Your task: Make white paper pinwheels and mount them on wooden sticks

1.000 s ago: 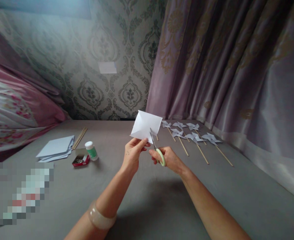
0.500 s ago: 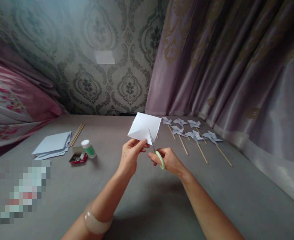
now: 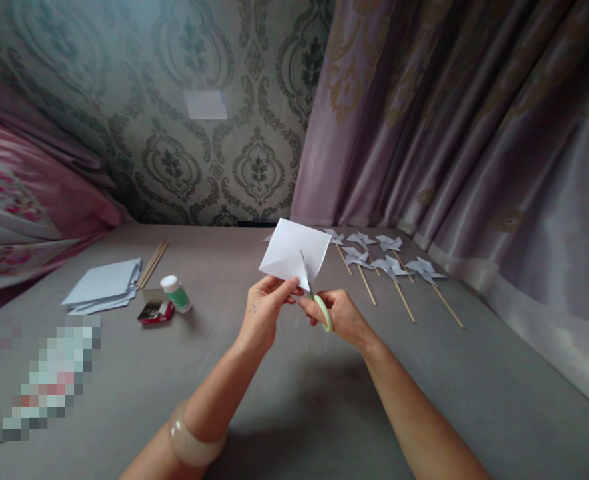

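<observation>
My left hand [image 3: 269, 303] pinches the near corner of a white square sheet of paper [image 3: 291, 247], held up above the table. My right hand [image 3: 341, 317] grips a pair of scissors with pale green handles [image 3: 327, 313]. One scissor blade lies over the face of the paper and points toward its middle, close beside my left thumb; the other blade is hidden behind the sheet. Faint crease lines cross the paper.
Several white paper pinwheels on wooden sticks [image 3: 391, 268] lie at the back right. On the left are a stack of white paper [image 3: 101, 283], wooden sticks [image 3: 153, 265], a small red box of metal bits [image 3: 155, 313] and a green-labelled white bottle [image 3: 177, 295]. A blurred-out item [image 3: 57, 373] lies front left.
The paper and both hands have shifted slightly right in view. The scissors still sit across the paper near the same corner.
</observation>
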Motion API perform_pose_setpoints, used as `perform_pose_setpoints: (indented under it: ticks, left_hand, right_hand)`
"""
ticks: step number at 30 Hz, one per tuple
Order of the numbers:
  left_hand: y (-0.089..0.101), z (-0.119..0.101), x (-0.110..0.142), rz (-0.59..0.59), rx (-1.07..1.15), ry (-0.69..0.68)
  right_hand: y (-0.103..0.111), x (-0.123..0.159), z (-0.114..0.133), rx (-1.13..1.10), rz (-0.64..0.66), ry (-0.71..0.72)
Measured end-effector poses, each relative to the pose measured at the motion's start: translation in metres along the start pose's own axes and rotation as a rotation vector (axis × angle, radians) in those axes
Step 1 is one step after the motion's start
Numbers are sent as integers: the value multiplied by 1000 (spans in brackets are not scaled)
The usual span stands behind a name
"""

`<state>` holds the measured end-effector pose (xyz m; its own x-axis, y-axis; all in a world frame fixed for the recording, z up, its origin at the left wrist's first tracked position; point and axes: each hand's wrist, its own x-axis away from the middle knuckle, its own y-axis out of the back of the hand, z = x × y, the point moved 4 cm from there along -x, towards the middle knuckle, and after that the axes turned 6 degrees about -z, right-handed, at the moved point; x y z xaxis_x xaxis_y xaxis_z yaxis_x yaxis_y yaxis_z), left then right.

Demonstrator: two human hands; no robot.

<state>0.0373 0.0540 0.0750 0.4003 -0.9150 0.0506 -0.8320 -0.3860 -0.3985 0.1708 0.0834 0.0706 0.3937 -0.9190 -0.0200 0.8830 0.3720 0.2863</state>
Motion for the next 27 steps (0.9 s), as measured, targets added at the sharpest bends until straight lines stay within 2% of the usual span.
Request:
perform_pose_setpoints:
  ticks: [27]
  left_hand:
    - [-1, 2, 1, 25, 37, 17]
  right_hand:
    - [1, -1, 1, -2, -49, -17]
